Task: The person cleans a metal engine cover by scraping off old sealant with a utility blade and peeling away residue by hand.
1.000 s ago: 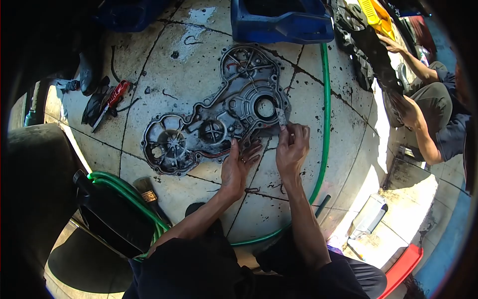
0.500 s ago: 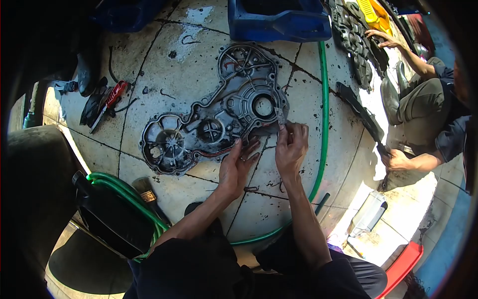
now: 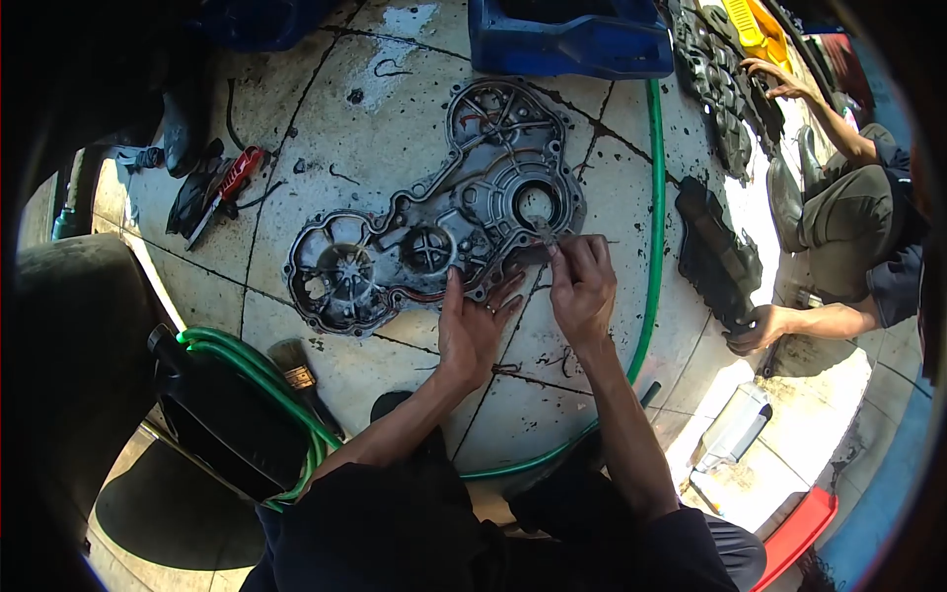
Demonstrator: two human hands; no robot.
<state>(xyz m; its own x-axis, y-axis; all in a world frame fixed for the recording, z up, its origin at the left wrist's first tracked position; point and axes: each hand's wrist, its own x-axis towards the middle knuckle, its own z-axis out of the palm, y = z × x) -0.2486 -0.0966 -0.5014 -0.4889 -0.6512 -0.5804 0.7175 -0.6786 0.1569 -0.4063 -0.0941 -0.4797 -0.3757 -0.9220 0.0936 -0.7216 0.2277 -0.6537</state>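
Looking down, head cam: a grey, ribbed, lobed metal cover (image 3: 464, 212) lies approx. mid-frame on the dirty white tile floor (image 3: 395, 138), inner face up, prob. so its ribs & rim are exposed. Of my 2 hands, my L hand (image 3: 468, 331), fingers spread, rests at its near edge, I'd say to steady it. My R hand (image 3: 584, 296) pinches a thin, pale, blade-like strip (image 3: 544, 236) at the near R rim; contact's too small to tell.

A long green hose (image 3: 655, 197) curves past my R; a black plastic jug (image 3: 222, 424) w/ hose coils crowds my L. Beyond the cover sits a blue plastic container (image 3: 582, 47). Far R, a co-worker's hand (image 3: 758, 329) grips a black, elongated part (image 3: 718, 252).
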